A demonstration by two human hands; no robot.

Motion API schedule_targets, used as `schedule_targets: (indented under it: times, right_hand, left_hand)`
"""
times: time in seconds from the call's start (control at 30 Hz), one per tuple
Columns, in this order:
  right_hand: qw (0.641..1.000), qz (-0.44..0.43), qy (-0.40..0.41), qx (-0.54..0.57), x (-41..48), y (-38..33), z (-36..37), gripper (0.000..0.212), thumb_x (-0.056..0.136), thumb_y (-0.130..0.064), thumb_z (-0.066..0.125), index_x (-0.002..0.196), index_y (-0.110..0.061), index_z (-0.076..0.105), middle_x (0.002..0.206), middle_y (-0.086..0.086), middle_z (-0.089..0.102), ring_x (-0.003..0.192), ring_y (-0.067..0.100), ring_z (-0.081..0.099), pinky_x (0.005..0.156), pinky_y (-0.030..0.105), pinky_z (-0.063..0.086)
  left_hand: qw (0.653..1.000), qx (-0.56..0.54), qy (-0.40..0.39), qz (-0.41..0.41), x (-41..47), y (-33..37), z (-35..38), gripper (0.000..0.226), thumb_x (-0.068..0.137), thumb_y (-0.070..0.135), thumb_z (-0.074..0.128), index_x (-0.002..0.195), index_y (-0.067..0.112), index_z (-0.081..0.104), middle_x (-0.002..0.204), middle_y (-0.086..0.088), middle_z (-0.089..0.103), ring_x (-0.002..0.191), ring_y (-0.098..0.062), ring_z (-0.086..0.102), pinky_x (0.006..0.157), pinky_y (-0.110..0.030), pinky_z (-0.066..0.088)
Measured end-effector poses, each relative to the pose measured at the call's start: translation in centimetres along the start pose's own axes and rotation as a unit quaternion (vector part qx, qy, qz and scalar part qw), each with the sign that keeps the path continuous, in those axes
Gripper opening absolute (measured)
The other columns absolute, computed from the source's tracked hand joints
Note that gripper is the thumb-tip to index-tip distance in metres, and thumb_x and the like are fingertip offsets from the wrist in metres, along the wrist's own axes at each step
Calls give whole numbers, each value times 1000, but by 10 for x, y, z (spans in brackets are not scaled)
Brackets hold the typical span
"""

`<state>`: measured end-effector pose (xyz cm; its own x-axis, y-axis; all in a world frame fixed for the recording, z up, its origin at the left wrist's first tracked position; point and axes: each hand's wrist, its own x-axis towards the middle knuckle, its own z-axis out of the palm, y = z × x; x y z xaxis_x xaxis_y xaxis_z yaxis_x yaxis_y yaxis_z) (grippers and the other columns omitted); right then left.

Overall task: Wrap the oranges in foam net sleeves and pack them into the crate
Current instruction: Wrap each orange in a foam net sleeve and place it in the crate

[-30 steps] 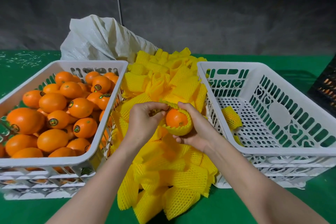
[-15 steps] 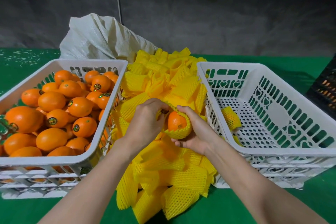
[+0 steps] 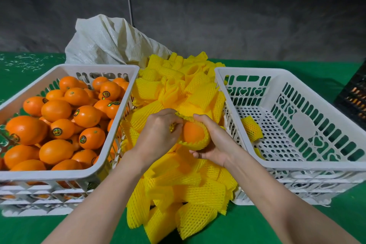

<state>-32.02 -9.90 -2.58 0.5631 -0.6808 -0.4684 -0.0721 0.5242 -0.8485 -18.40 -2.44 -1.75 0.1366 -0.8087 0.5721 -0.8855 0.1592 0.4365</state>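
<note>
A foam net sleeve (image 3: 196,146), pinched by the left hand (image 3: 158,134) and gripped by the right hand (image 3: 216,145), is half pulled over an orange (image 3: 193,132); more pulling seems needed.

Soft, even light from above; oranges (image 3: 56,110) carry small pale highlights, no hard glare; wall (image 3: 217,16) behind dim and grey. Dark shadow pools under the foam sleeves (image 3: 194,192) on the green table (image 3: 247,230); wide-angle bend bows the white crate rims (image 3: 297,166) toward the frame edges. Centre sharp; black crate (image 3: 354,95) at far right murky, perhaps slightly blurred.
</note>
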Motion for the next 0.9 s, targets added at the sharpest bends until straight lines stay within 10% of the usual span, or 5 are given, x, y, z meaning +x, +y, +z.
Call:
schedule_targets:
  times: [0.33,0.9]
  right_hand:
    - [1000,2,-1,-25,0,-6,3,46,76,-51,64,97,-11,62,71,15,63,51,24,57,48,25,43]
    - [1000,18,-4,2,-1,-8,0,43,78,-52,61,94,-12,62,62,10,66,47,22,59,45,23,47]
  left_hand:
    - [908,-302,59,-285,7,7,3,21,80,-5,66,65,9,66,66,0,63,57,-1,54,57,-16,43]
    - [856,-429,-30,-287,3,0,2,18,88,0,60,75,12,66,67,9,66,68,-3,58,69,-21,45]
